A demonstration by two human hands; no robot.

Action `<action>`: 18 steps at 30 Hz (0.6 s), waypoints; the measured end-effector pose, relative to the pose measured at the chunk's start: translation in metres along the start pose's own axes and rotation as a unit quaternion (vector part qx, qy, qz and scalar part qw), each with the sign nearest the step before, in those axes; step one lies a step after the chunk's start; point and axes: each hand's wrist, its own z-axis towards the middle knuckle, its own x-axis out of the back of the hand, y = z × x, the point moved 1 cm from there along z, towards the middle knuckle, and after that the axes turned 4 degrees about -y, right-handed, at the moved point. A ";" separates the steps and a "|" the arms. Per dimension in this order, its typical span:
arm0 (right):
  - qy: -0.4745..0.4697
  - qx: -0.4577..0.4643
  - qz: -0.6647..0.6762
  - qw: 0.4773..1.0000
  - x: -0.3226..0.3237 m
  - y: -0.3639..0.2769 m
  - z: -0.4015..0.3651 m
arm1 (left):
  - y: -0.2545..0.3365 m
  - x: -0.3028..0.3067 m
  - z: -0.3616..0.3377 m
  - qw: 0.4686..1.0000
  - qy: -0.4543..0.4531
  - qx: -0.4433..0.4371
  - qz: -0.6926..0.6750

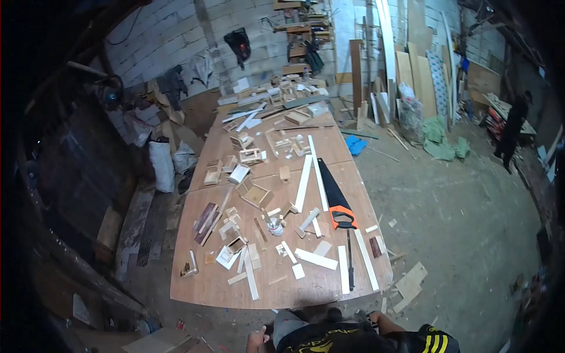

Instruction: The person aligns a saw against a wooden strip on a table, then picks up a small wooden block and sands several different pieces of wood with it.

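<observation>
At the bottom edge, my left hand (258,337) hangs beside my body, off the near end of the table; its fingers are too small and partly hidden to read. My right hand (374,318) is at my other side, close to dark clothing, and its fingers do not show clearly. Neither hand touches the wooden table (206,291). Nearest to them on the tabletop lie white wood strips (344,269) and a thin dark rod (351,279). Beyond these rests a handsaw (342,216) with an orange and black handle. A small jar (275,226) stands mid-table.
Small wooden boxes (255,193) and offcuts are scattered over the table. Planks (405,69) lean on the back wall near a filled plastic bag (411,117). A person in dark clothes (515,126) stands far right. A board scrap (410,286) lies on the floor.
</observation>
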 end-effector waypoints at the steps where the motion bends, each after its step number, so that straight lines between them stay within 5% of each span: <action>1: 0.087 -0.017 -0.055 0.995 -0.009 0.010 -0.007 | 0.006 0.005 0.001 1.000 -0.009 0.000 0.005; 4: -0.034 0.061 -0.090 0.993 -0.025 0.007 0.011 | 0.026 0.012 0.019 0.993 0.031 -0.048 -0.102; 5: 0.179 0.026 -0.060 0.982 -0.096 -0.031 -0.116 | 0.023 0.008 0.030 0.976 0.042 -0.079 -0.196; 8: 0.222 0.053 0.046 0.972 -0.119 -0.032 -0.153 | 0.045 0.012 0.057 0.964 -0.003 -0.058 -0.260; 9: 0.242 0.049 0.025 0.969 -0.124 -0.028 -0.150 | 0.054 0.019 0.067 0.985 -0.015 -0.130 -0.112; 12: 0.315 0.057 0.113 0.940 -0.136 0.000 -0.134 | 0.099 0.036 0.085 0.981 -0.108 -0.135 -0.088; 16: 0.289 0.055 0.159 0.943 -0.184 0.009 -0.110 | 0.160 0.059 0.100 0.950 -0.206 -0.225 -0.063; 18: 0.261 0.038 0.073 0.962 -0.213 0.004 -0.103 | 0.189 0.069 0.089 0.940 -0.225 -0.246 -0.072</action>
